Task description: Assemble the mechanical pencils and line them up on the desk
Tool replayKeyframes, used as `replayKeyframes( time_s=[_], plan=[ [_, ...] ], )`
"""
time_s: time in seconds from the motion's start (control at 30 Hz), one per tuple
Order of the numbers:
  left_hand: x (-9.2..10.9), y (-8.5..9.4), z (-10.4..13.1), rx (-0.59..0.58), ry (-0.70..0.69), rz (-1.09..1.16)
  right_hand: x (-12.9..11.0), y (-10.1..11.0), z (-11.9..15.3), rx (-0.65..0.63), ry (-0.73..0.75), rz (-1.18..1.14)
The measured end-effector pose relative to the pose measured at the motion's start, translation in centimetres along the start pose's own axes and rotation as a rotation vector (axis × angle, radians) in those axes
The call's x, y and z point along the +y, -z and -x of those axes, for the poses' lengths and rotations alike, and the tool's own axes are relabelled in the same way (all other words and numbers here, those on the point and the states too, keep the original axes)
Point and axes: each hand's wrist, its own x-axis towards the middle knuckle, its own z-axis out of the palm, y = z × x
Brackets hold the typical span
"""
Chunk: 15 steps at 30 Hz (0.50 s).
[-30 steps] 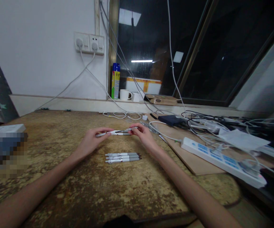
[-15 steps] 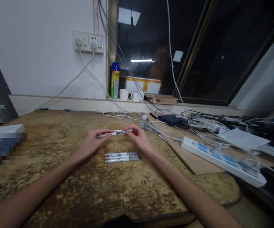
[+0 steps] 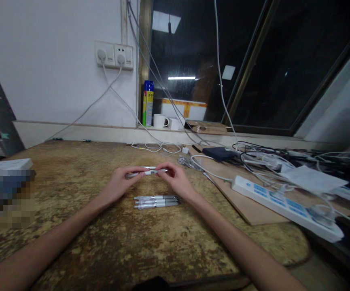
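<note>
Left hand point(image 3: 120, 182) and right hand point(image 3: 176, 180) pinch a pen point(image 3: 151, 172) towards either end, seemingly for steadiness; spare pens point(image 3: 156, 201) lie side by side nearer than the fingers point(image 3: 136, 169)

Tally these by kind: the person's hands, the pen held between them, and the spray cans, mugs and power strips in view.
Hands, left hand and right hand: 2
Held pen: 1
Spray can: 1
Mug: 1
Power strip: 1
Total: 6
</note>
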Motion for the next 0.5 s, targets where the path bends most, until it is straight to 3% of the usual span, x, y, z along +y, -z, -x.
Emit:
replayKeyframes(
  time_s=[0.33,0.5],
  plan=[
    [0.79,-0.19,0.2,-0.037,-0.024,-0.026,-0.13,-0.19,0.33,-0.069,-0.102,-0.072],
    [0.65,-0.13,0.06,0.014,-0.002,-0.013,-0.47,-0.06,0.25,-0.06,-0.055,-0.017]
  ],
)
